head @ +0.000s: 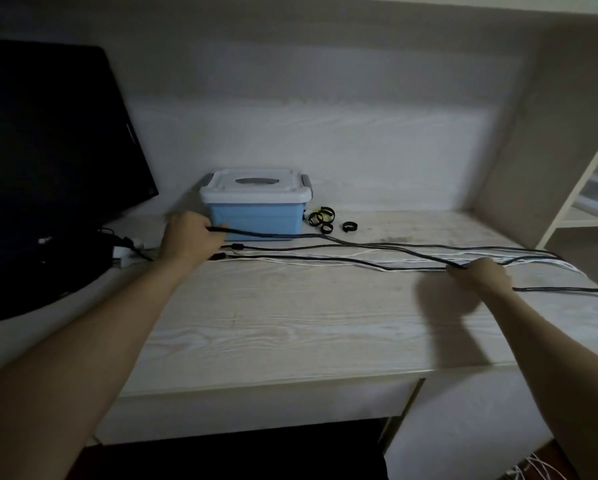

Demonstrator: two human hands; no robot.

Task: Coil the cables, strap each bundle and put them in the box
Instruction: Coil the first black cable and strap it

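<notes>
Head view: the left hand [190, 237] is curled round one end of a black cable [359, 244], gripping it just in front of the blue box [256, 220], near the box's left corner. The right hand [481, 273] is well apart to the right, its fingers closed round the same cable, which runs raised off the desk [290, 323] between the two hands and sags slightly toward the right. Past the right hand the cable trails on over the desk toward the right edge of the frame.

Other cables [325, 259], black and white, lie stretched out side by side on the desk behind and beneath the held one, running from near the left hand to the far right, where they go over the desk's edge. The box stands at the back of the desk against the wall, its white lid [254, 185] on. Just right of the box lie several black straps [321, 218], rolled into loops, some with yellow; one loop sits a little apart to the right.

A dark monitor [48, 150] stands at the left, close to the left hand, with a white plug block [124, 254] and leads at its foot. A side panel [533, 150] walls in the desk on the right. Between the hands and the front edge the desk surface is bare wood grain.
</notes>
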